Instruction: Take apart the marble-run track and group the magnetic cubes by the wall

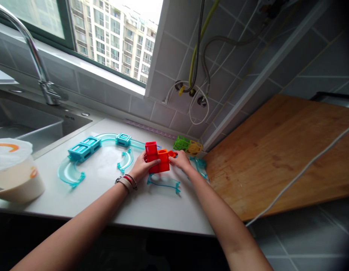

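My left hand [143,166] is closed around the side of a stack of red toy blocks [163,162], its thumb lying across the front. At the stack's right side my right hand [180,160] pinches a small orange-red piece [172,154]. Whether that piece touches the stack I cannot tell. Just in front lies a clear teal track piece [164,183]. Left of the hands are a short curved track piece [125,161] and a longer curved run of teal track [106,138] with teal blocks [84,148] in it.
Green blocks [181,143] and yellow blocks [194,148] stand by the wall, with more teal pieces [199,165] beside my right forearm. A wooden board [287,158] borders the counter [152,210] on the right. Leftward are a white tub [16,173], a sink [50,109] and a faucet [36,56].
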A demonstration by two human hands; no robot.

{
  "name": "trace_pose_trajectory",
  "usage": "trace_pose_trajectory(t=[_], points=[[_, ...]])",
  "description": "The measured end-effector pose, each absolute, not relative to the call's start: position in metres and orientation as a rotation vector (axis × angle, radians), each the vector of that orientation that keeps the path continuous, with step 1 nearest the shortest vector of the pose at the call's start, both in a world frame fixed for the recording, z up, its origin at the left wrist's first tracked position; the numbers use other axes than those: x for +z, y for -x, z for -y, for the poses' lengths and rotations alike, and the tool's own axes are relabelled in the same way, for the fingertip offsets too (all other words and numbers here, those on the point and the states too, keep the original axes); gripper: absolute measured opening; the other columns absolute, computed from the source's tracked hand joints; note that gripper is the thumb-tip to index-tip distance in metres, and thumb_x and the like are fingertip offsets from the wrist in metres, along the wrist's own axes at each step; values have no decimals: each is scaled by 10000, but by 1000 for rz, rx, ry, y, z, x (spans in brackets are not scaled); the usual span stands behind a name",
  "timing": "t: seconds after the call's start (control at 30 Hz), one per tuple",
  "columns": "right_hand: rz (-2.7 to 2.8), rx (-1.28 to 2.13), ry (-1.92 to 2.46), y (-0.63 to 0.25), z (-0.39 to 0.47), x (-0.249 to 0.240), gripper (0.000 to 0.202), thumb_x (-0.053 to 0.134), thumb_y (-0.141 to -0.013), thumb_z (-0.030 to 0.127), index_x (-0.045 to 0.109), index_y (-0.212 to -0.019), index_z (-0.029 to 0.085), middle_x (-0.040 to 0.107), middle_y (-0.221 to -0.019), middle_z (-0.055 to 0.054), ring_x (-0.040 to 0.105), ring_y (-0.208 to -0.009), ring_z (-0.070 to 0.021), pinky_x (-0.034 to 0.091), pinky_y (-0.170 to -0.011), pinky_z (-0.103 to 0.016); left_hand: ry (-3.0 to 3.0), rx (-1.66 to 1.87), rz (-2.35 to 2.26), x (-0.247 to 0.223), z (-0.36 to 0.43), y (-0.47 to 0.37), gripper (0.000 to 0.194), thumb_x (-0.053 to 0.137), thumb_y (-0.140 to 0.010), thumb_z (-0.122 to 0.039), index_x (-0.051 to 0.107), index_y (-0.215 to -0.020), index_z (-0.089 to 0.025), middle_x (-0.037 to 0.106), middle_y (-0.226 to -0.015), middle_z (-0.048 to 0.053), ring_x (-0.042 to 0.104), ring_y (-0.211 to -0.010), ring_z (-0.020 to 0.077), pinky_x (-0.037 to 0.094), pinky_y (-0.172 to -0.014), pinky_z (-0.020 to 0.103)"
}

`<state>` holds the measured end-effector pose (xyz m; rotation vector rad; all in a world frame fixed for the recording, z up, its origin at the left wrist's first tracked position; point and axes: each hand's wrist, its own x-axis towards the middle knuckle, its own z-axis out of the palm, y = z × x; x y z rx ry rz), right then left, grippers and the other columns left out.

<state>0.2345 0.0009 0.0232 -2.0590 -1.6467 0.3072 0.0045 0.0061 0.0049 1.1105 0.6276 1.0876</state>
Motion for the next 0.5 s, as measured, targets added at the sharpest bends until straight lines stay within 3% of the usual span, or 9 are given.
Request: trace_pose_trajectory(t=[0.13, 0.27, 0.4, 0.5], points=[[1613, 289, 1995, -238, 8, 29, 481, 781, -671, 434, 706, -1070, 176, 664, -1183, -133, 655, -1060, -282, 493, -977, -385, -1030, 1112, -634, 4, -8, -4, 699, 898, -641, -402, 588, -1214, -149, 725, -1186, 148, 705, -1077, 310, 577, -944, 491], [1335, 544, 1789, -246, 17, 32, 502, 812, -612, 462, 644, -1004, 198, 704, -1052, -81, 667, -989, -249, 523, -947, -411, -1039, 1111, -626, 3, -8, -5, 701, 894, -647, -398, 583, -1224, -149, 724, -1187, 149, 706, -1081, 316, 580, -939, 498], [1211, 740, 1679, -246, 27, 38, 518, 755, -668, 530, 555, -1020, 208, 708, -1067, -92, 706, -957, -250, 598, -789, -398, -1071, 1100, -617, 3, -5, -4, 730, 894, -649, -387, 566, -1255, -147, 708, -1220, 160, 696, -1104, 325, 579, -941, 505], [1162, 870, 1566, -241, 39, 48, 486, 716, -733, 538, 495, -1044, 236, 696, -1130, -83, 724, -981, -242, 621, -762, -390, -1068, 1085, -604, 5, -4, -4, 731, 888, -662, -387, 558, -1268, -147, 703, -1230, 164, 690, -1114, 329, 579, -941, 509]])
